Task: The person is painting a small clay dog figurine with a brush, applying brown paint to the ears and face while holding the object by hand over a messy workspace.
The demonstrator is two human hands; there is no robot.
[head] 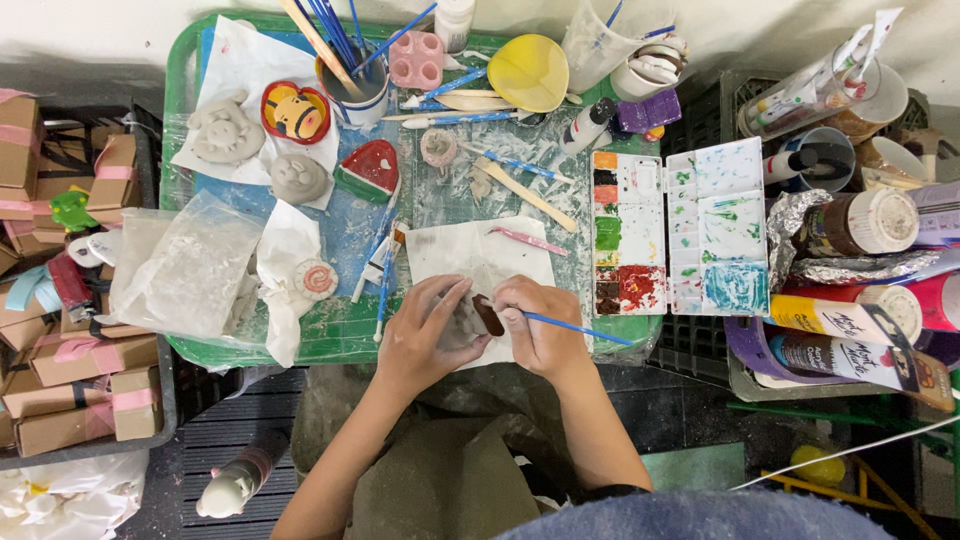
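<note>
- Head view, far left: small brown cardboard boxes (75,385) with pink tape sit stacked beside the green tray (178,120) that serves as your work surface.
- Next on the tray, a clear plastic bag (185,270) lies crumpled, and behind it an unpainted grey clay face (225,130) rests on white paper.
- Just right of that face you have a painted red-and-yellow clay piece (295,112), a small grey clay round (298,178) and a clay watermelon slice (370,168) in red, white and green.
- Behind these, a cup of brushes (352,85) stands upright, near a yellow heart-shaped dish (528,72).
- Your left hand (428,335) is curled around a small grey clay piece (462,318), fingers closed on it and holding it over the white paper sheet (475,255) at the tray's near edge.
- Your right hand (542,328) is closed on a thin blue paintbrush (575,327); the handle runs out to the right, and the tip end meets a dark brown patch on the clay piece between your two hands.
- Right of your hands, an open white paint palette (680,230) lies flat, its wells smeared with orange, green, red, brown and blue.
- Far right, paint tubes (835,335) and jars (865,222) are crowded together, with crumpled foil (850,265) among them.
</note>
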